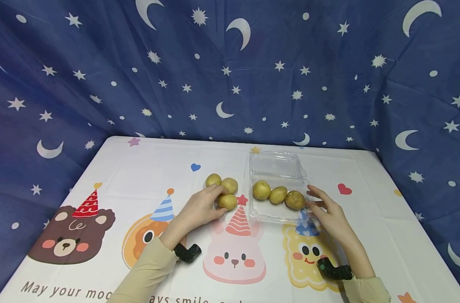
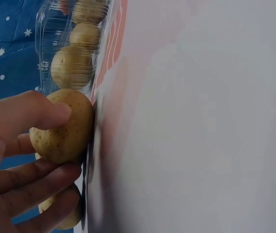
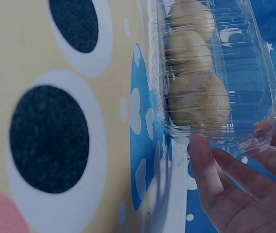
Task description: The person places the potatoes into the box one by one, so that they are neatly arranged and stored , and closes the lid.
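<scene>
My left hand [image 1: 200,207] grips a small yellow potato [image 1: 228,203], with the thumb on one side and the fingers curled round the other, as the left wrist view shows. Just behind it lie two more potatoes [image 1: 213,180] on the tablecloth, partly covered by the fingers. To the right, a clear plastic clamshell container [image 1: 265,213] stands with its lid folded back, three potatoes [image 1: 278,195] in a row inside it. At its right end my right hand [image 1: 331,215] holds the wall, thumb low on the outside and fingers up at the rim [image 3: 274,121].
The white tablecloth [image 1: 169,164] carries printed cartoon animals and lettering. The container's lid [image 1: 275,163] lies toward the back of the table. Behind the table hangs a blue curtain [image 1: 230,84] with moons and stars. Each wrist wears a black camera mount [image 1: 188,253].
</scene>
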The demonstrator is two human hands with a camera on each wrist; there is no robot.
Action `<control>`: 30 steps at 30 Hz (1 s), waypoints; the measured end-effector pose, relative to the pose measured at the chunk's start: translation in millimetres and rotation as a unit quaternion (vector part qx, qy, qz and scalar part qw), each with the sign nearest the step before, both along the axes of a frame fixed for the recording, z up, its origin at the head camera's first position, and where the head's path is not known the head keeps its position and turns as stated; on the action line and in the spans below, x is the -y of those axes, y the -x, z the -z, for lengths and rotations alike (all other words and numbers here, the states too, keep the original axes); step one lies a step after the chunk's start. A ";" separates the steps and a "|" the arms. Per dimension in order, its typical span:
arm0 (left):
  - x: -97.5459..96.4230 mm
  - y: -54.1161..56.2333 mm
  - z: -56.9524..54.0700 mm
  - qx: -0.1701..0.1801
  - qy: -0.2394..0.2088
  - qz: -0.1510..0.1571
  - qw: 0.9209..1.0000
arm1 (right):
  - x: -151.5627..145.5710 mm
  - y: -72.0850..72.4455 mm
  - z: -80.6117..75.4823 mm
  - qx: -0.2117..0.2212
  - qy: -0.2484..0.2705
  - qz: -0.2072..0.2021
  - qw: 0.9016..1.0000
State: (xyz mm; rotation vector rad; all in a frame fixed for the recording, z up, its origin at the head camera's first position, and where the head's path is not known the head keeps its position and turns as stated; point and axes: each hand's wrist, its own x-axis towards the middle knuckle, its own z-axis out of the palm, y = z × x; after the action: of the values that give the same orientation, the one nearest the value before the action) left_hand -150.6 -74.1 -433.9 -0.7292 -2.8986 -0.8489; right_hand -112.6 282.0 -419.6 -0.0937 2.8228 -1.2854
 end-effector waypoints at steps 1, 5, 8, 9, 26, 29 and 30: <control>0.0 0.2 0.2 0.004 -0.006 0.001 1.000 | 0.1 -0.1 0.0 0.000 0.001 0.000 1.000; 0.0 1.0 1.1 0.027 -0.029 0.007 0.999 | 0.4 -0.5 -0.6 -0.005 0.002 -0.001 1.000; -0.3 1.3 2.3 0.037 -0.037 0.008 0.999 | -0.1 -0.2 0.6 -0.007 0.000 0.001 1.000; -0.5 1.3 2.4 0.038 -0.039 0.009 0.998 | -0.3 -0.1 1.1 -0.007 -0.001 0.001 1.000; -5.6 0.3 0.2 0.035 0.001 0.005 0.999 | -0.2 0.7 2.3 -0.006 0.009 -0.001 1.000; -6.0 0.2 0.4 0.031 0.006 0.004 0.999 | 0.2 0.5 1.2 -0.007 0.011 -0.001 1.000; -6.0 0.1 0.5 0.030 0.006 0.004 1.000 | 0.2 0.5 0.9 -0.006 0.012 -0.001 1.000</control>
State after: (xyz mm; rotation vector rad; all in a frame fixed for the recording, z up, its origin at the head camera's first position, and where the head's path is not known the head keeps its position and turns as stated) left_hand -150.7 -68.0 -434.4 -0.7308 -2.9580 -0.8689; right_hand -113.1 281.8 -420.5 -0.1067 2.8173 -1.3228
